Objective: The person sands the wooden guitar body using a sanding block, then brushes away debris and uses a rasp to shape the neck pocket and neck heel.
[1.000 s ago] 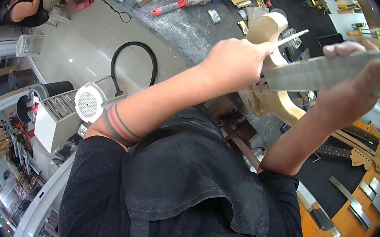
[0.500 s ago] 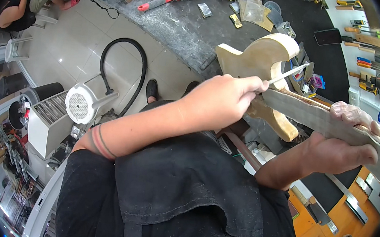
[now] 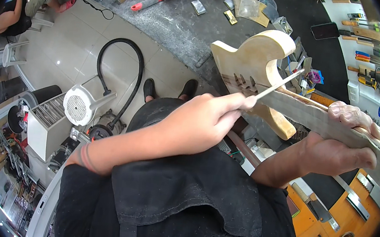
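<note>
The left forearm crosses the body from lower left, its left hand (image 3: 198, 126) curled, fingers pinched on a thin metal file (image 3: 279, 84) slanting up over the unfinished guitar body (image 3: 252, 55). The right arm bends up from below; the right hand (image 3: 339, 150) wraps closed around the guitar neck (image 3: 310, 117), just right of that pale body.

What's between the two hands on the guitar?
In the head view, a bare stretch of guitar neck runs between the left hand and right hand.
</note>
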A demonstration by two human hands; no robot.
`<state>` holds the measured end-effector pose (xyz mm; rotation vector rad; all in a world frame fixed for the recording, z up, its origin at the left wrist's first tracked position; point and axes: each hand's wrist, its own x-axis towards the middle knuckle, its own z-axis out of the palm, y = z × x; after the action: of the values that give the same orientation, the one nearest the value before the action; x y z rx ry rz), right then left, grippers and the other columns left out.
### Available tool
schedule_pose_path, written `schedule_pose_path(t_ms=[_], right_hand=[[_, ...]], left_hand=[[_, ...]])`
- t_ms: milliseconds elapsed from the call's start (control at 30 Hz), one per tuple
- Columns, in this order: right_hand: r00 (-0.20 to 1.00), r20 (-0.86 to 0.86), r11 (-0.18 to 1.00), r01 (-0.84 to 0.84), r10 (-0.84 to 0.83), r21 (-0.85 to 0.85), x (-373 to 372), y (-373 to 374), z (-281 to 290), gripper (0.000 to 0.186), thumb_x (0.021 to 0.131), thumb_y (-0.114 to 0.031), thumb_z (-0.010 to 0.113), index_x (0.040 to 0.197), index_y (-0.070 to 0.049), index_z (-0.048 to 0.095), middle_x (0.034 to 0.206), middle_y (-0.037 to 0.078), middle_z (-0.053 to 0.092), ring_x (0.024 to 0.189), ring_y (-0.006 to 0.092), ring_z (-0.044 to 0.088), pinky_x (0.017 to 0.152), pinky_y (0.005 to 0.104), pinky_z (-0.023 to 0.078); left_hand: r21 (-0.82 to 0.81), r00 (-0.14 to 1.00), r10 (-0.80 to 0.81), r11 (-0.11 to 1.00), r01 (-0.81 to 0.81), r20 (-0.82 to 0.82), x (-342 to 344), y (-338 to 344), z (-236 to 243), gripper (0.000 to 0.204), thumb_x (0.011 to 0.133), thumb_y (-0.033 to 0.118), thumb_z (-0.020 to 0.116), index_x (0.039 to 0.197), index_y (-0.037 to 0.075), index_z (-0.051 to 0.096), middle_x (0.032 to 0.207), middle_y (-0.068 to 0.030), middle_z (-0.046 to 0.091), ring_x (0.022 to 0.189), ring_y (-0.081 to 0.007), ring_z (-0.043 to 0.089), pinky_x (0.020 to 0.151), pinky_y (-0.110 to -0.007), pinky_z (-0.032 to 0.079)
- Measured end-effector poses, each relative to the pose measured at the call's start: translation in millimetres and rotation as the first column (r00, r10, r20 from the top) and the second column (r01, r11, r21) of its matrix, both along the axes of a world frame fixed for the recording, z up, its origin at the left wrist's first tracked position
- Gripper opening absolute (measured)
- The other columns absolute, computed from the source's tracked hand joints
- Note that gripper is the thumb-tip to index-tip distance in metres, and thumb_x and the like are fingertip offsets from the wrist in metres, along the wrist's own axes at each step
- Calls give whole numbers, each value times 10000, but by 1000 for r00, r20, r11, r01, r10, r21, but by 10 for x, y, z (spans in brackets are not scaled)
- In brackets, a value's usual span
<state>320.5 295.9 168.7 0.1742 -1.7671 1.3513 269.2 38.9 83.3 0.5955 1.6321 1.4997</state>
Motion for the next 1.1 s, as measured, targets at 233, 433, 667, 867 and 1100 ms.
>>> schedule_pose_path(t_ms=[233,433,667,867,1100], right_hand=[[1000,-18,999,7,-7,-35,-18,-11,-27,742,1158,-734,357,1366,-56,576,828,108,693,704,216,730,602,392,643],[1000,-1,1000,-18,18,24,-14,-37,-8,752,1156,-737,353,1378,-48,557,846,128,694,709,222,733,611,394,644],[1000,3,999,12,-12,38,-86,-59,-13,733,1170,-703,368,1366,-17,535,902,165,700,723,253,734,642,405,655],[974,63,971,212,-220,109,-232,-229,84,789,1156,-721,409,1275,50,525,831,167,694,677,254,729,608,387,642],[945,100,945,299,-312,131,-283,-210,96,767,1154,-685,485,1306,66,520,834,191,700,689,268,714,646,402,630]], left_hand=[[30,948,74,997,-68,-310,-152,318,-190,314,1107,93,611,1400,95,723,852,-246,734,713,-401,729,680,-439,549],[-18,928,51,998,-62,-370,5,131,-183,348,1091,85,620,1427,119,701,816,-218,734,732,-426,746,674,-495,559],[-57,935,33,997,-56,-354,4,152,-35,342,1103,89,612,1425,134,716,811,-221,737,761,-437,757,682,-492,574],[-157,709,-17,979,-132,-705,-342,425,-142,394,1063,122,612,1442,167,708,869,-212,765,792,-435,761,686,-557,596],[-178,714,-57,979,-96,-698,2,31,-125,465,1020,76,662,1473,174,696,844,-192,758,758,-406,760,670,-536,594]])
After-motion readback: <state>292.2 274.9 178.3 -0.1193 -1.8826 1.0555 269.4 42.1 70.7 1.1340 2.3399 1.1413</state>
